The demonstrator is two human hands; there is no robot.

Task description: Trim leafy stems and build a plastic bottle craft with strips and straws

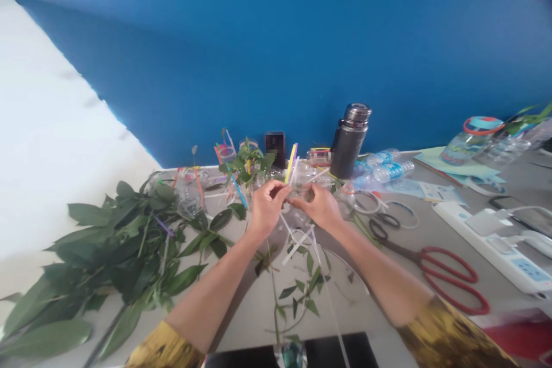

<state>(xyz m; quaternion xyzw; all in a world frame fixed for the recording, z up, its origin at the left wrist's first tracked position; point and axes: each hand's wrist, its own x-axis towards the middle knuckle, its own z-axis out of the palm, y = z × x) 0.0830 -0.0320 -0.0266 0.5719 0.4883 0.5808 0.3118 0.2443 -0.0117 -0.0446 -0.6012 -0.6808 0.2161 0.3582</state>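
Observation:
Both hands meet above the middle of the grey table (pixel 431 236). My left hand (pixel 265 207) is closed in a pinch on a small bundle of thin coloured strips (pixel 291 168), yellow and purple, that stick up from its fingers. My right hand (pixel 317 204) is closed too, its fingertips touching the same bundle from the right. Long white strips (pixel 302 238) hang down from between the hands onto the table. Small leafy sprigs (pixel 297 293) lie beneath my forearms.
A pile of green leafy branches (pixel 116 253) covers the left. Red-handled scissors (pixel 435 267) and a white power strip (pixel 495 247) lie to the right. A dark flask (pixel 350 141), plastic water bottles (pixel 388 169), clear cups (pixel 190 192) and tape rolls (pixel 366 201) stand behind, against a blue wall.

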